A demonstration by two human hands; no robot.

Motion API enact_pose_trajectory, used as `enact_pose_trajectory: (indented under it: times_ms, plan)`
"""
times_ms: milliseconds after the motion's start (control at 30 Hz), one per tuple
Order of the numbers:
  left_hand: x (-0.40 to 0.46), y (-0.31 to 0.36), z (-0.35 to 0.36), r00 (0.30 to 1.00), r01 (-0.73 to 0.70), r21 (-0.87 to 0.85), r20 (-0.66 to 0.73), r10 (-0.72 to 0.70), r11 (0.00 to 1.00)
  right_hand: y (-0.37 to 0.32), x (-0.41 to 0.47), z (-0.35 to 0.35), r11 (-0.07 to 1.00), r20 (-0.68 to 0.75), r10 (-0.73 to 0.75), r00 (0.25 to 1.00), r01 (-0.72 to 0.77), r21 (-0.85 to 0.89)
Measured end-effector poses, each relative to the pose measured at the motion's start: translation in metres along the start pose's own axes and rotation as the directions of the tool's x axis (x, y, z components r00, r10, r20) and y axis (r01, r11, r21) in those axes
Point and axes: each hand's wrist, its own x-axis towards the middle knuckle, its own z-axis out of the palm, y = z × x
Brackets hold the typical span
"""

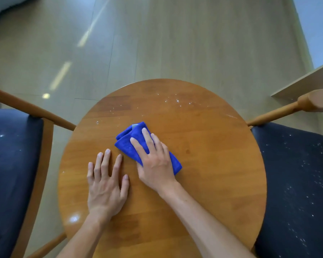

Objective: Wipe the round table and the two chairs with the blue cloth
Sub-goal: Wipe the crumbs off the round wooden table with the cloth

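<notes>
A round wooden table (213, 164) fills the middle of the head view, with white specks scattered over its far half. A folded blue cloth (127, 140) lies near the table's centre. My right hand (155, 161) presses flat on the cloth with straight fingers. My left hand (106, 183) rests flat on the bare wood just left of the cloth, fingers spread. A chair with a dark blue seat (9, 164) stands at the left, and a second chair with a dark blue seat (296, 183) at the right. Both seats carry white specks.
Wooden armrests flank the table: the left chair's rail (26, 108) and the right chair's armrest (315, 100). A pale shelf edge (306, 82) juts in at the upper right. Light wood floor (157, 43) stretches beyond the table.
</notes>
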Motion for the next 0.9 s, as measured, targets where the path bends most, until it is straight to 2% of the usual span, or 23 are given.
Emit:
enact_pose_trajectory:
  times_ms: [67,100,200,300,367,400,433,467,500,567,633,733,833,900]
  plan:
    - [0.0,-0.001,-0.001,1.0,-0.006,0.0,0.019,0.006,1.0,0.039,-0.014,-0.016,0.999,0.024,-0.044,0.999,0.044,-0.025]
    - [0.0,-0.001,-0.001,0.999,-0.007,0.001,0.033,0.007,1.0,0.063,-0.021,-0.026,0.998,0.006,-0.015,1.0,0.015,-0.053]
    - [0.001,0.0,-0.001,0.999,-0.002,0.006,0.044,0.001,1.0,0.136,-0.041,-0.059,0.959,-0.108,0.258,0.96,-0.268,-0.093]
    - [0.001,0.0,0.001,1.0,-0.007,0.002,0.026,0.007,1.0,0.178,-0.044,-0.077,0.788,-0.234,0.585,0.777,-0.613,-0.065]
    - [0.0,0.0,0.003,1.0,-0.013,0.004,0.015,0.013,1.0,0.184,-0.028,-0.075,0.612,-0.3,0.757,0.581,-0.791,0.011]
    - [0.0,0.0,0.004,1.0,-0.016,0.005,0.012,0.016,1.0,0.182,-0.014,-0.073,0.529,-0.319,0.813,0.487,-0.846,0.058]
    - [0.0,0.0,0.004,1.0,-0.018,0.004,0.013,0.018,1.0,0.179,0.001,-0.07,0.474,-0.326,0.846,0.423,-0.875,0.095]
    - [0.001,-0.001,0.004,1.0,-0.019,0.003,0.013,0.019,1.0,0.173,0.017,-0.067,0.459,-0.325,0.855,0.405,-0.882,0.108]
    - [0.002,-0.001,0.004,1.0,-0.019,0.002,0.015,0.019,1.0,0.165,0.033,-0.062,0.481,-0.317,0.844,0.432,-0.871,0.094]
    - [0.002,-0.001,0.003,1.0,-0.018,0.001,0.018,0.018,1.0,0.137,0.062,-0.052,0.596,-0.274,0.777,0.567,-0.803,0.027]
    - [0.002,-0.001,0.002,1.0,-0.016,-0.006,0.024,0.017,1.0,0.099,0.082,-0.038,0.724,-0.218,0.666,0.713,-0.689,-0.042]
    - [0.002,-0.001,0.0,0.999,-0.013,-0.015,0.04,0.014,1.0,0.04,0.085,-0.016,0.876,-0.131,0.461,0.878,-0.473,-0.088]
    - [0.001,-0.002,-0.001,0.999,0.002,-0.039,0.051,0.0,0.999,0.016,0.059,-0.008,0.985,-0.031,0.166,0.986,-0.167,-0.05]
    - [0.001,-0.002,-0.002,0.998,0.015,-0.054,0.063,-0.012,0.998,0.033,0.035,-0.017,1.0,0.035,-0.003,0.999,0.004,-0.023]
